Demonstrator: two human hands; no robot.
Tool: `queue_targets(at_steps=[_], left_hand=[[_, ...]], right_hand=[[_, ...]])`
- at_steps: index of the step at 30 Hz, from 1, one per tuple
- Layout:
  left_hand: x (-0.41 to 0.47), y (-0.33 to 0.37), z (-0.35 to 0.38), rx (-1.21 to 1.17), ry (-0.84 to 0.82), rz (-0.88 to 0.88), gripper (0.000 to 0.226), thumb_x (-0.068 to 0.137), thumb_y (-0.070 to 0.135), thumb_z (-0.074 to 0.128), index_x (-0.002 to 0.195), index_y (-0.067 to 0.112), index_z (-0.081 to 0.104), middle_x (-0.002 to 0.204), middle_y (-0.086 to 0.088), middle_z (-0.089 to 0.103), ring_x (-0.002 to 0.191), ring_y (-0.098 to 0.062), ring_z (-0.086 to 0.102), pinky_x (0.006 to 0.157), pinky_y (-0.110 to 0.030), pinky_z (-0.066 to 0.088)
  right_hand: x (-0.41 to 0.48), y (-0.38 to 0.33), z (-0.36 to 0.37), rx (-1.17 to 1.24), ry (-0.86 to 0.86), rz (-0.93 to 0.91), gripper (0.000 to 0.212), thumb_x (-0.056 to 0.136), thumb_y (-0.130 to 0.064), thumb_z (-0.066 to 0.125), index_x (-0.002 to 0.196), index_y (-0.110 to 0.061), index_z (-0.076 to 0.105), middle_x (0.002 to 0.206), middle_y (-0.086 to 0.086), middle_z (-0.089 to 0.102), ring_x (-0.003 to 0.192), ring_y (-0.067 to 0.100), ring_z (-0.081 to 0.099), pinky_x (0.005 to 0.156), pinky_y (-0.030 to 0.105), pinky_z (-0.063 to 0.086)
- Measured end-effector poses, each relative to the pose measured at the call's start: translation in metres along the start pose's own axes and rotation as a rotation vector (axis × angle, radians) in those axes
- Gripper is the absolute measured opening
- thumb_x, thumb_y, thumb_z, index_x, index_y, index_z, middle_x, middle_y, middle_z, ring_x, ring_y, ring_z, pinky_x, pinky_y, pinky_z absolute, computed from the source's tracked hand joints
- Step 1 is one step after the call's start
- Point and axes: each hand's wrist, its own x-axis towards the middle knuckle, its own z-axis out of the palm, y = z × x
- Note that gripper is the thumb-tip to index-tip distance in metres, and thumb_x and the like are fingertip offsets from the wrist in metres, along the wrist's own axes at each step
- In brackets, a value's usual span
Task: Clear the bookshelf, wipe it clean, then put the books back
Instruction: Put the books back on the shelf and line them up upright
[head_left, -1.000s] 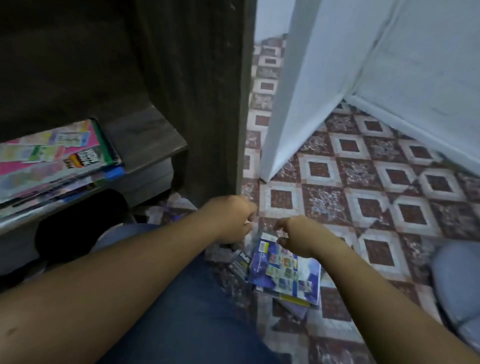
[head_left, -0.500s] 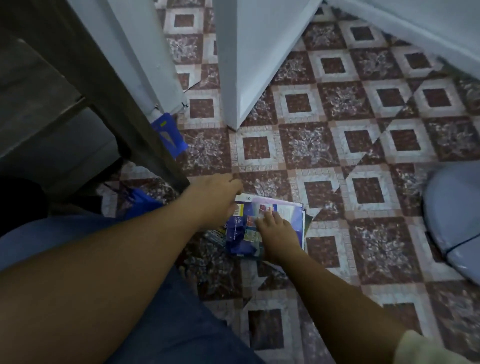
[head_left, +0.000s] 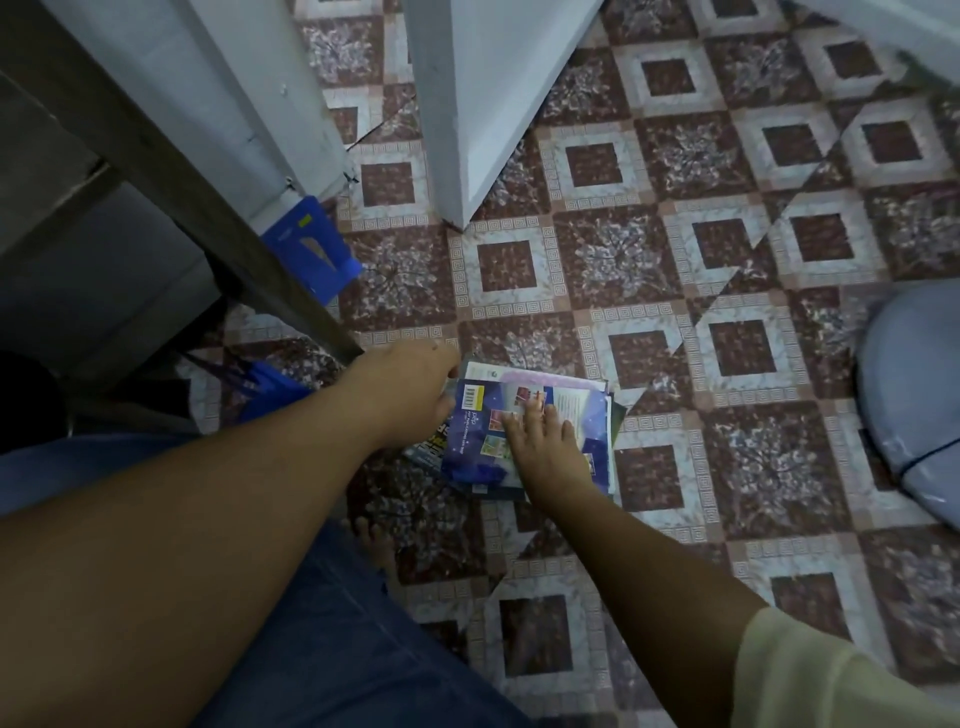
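Both hands are now brought down onto the stack of books (head_left: 597, 400), where a second ago they were held curled just above it. The stack is laid on the patterned floor tiles (head_left: 613, 260), near the foot of the dark bookshelf (head_left: 156, 171) on the left. The right hand (head_left: 543, 449) is pressed flat on the blue cover of the top book (head_left: 470, 441), fingers straight and slightly spread. The left hand (head_left: 410, 395) is curled round the stack's left edge, which is held there; its fingertips are hidden. A blue box (head_left: 311, 249) is propped against the far side of the bookshelf, and a blue bag (head_left: 265, 387) is seen under it. A grey cushion (head_left: 914, 405) is seen at the right edge.
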Motion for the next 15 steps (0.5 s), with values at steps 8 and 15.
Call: queue_targets(at_steps=[8, 15], left_hand=[[-0.015, -0.002, -0.012, 0.030, -0.046, -0.059, 0.048, 0.087, 0.033, 0.065, 0.129, 0.021, 0.045, 0.123, -0.003, 0.054, 0.104, -0.023, 0.055, 0.087, -0.040, 0.052], [-0.047, 0.014, -0.035, 0.112, 0.061, -0.006, 0.054, 0.078, 0.039, 0.073, 0.122, 0.023, 0.047, 0.117, 0.000, 0.056, 0.099, -0.020, 0.056, 0.079, -0.037, 0.052]], right_hand=[[-0.031, 0.016, -0.098, 0.161, 0.153, 0.067, 0.028, 0.090, -0.017, 0.051, 0.118, -0.020, 0.055, 0.107, 0.004, 0.064, 0.093, 0.026, 0.062, 0.068, 0.030, 0.040], [-0.088, 0.008, -0.194, 0.100, 0.157, -0.037, 0.017, 0.088, -0.027, 0.052, 0.101, -0.023, 0.061, 0.077, -0.002, 0.055, 0.066, 0.020, 0.053, 0.058, 0.030, 0.040]])
